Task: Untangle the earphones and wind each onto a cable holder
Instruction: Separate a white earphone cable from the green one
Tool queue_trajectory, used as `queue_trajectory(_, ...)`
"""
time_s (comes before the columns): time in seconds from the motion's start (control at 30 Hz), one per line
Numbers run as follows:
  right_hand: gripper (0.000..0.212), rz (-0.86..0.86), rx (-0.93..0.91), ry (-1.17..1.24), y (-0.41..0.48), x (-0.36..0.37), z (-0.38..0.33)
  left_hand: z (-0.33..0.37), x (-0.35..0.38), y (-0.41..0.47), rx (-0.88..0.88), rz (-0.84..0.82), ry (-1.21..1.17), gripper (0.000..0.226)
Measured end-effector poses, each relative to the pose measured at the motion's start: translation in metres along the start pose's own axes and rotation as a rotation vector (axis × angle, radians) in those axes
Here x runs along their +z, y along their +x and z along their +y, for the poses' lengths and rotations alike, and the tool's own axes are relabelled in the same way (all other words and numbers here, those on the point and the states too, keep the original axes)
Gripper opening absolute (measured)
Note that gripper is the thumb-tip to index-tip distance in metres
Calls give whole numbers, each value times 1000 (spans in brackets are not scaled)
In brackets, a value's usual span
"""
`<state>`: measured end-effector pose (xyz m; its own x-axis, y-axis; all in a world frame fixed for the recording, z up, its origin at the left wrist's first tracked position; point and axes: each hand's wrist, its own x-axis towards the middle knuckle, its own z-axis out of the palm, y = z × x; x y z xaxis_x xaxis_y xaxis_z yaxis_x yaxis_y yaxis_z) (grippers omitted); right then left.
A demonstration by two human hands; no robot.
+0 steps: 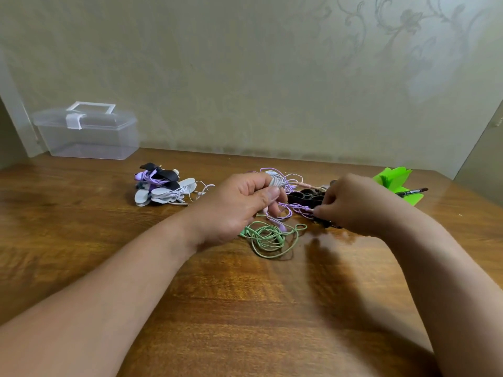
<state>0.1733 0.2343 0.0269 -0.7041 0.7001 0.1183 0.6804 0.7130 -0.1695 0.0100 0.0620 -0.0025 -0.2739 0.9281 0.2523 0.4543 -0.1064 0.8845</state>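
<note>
Green earphones [272, 236] are being left loose on the wooden table [245, 308], just below the hands. A white cable holder [275, 183] with cord turns on it is being gripped by the curled left hand [234, 210], and a purple earphone cord [298, 206] is being pinched by the right hand [351, 205] in front of dark cable holders [306, 196]. Farther back, a pile of wound holders [166, 187], green paper [393, 179], a pen [413, 191] and a clear lidded box [89, 134] are being kept near the wall.

No text, label or number is legible on the desk; the pen [412, 191] shows no readable print.
</note>
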Motion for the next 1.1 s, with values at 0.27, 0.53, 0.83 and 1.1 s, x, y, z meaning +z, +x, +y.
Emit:
queue_trajectory(0.27, 10, -13, 53, -180, 7, 9, 4, 3, 4, 0, -17, -19, -7, 24)
queue_trajectory(0.53, 12, -160, -22, -153, -3, -5, 1, 0, -3, 3, -29, 38, -83, 23)
queue_trajectory(0.83, 26, -197, -2, -57, -9, -5, -3, -1, -2, 5, -23, 50, -104, 23)
queue_trajectory(1.1, 29, 110, 8, 560, -2, -10, 1, -3, -10, 7, -58, 94, -466, 23)
